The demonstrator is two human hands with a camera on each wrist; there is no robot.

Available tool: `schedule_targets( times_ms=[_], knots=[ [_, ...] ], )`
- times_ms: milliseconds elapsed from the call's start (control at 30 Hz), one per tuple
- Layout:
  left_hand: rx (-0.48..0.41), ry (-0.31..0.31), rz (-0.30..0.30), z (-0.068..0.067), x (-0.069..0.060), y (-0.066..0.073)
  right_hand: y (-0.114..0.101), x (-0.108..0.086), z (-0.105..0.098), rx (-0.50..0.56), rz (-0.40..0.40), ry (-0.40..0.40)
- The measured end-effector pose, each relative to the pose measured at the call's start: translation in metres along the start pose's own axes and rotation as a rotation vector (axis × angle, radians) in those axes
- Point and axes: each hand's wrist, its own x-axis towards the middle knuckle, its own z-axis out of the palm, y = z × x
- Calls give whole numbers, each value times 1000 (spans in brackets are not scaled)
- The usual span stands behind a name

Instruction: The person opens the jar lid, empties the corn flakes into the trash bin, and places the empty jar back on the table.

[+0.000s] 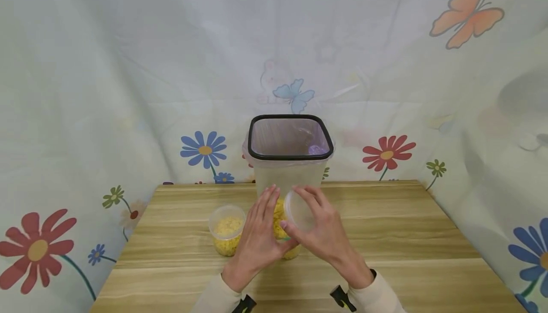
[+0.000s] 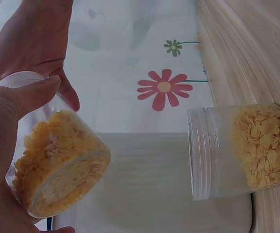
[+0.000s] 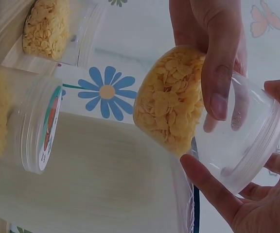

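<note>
A clear jar of yellow flakes [image 1: 279, 218] [image 2: 62, 160] [image 3: 171, 97] is held tilted off the table, its wide ringed end toward the right. My left hand [image 1: 259, 232] [image 2: 1, 131] [image 3: 218, 53] grips its body. My right hand [image 1: 323, 229] [image 2: 33, 39] [image 3: 261, 208] has thumb and fingers spread round the ringed end; whether a lid is on it I cannot tell. Below the hands stands a second jar [image 1: 292, 253] [image 3: 38, 121] with a green-edged label on its lid, partly hidden. A third flake jar [image 1: 227, 229] [image 3: 57, 31] stands left of my left hand.
Behind the jars is a pale bin [image 1: 288, 175] with a black rim, lined with a thin bag; something purple [image 1: 316, 150] lies inside. The wooden table [image 1: 385, 237] extends to both sides. A patterned curtain [image 1: 205, 65] hangs behind and at the sides.
</note>
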Motion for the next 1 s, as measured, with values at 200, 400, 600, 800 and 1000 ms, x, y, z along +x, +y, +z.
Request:
schedule_targets(
  times_ms=[200,400,600,800,1000],
  knots=[
    [-10,29,4,0,1,2,-2,-1,2,-1,-9,6],
    [-14,66,19,-1,2,2,-5,-3,4,6,-1,12],
    [7,90,37,-3,3,0,-9,-4,4,21,11,-5],
    [13,106,43,-4,2,-1,-9,-3,4,34,17,-34],
    [27,130,66,-5,3,-5,-8,-1,0,30,-1,-103]
  ],
)
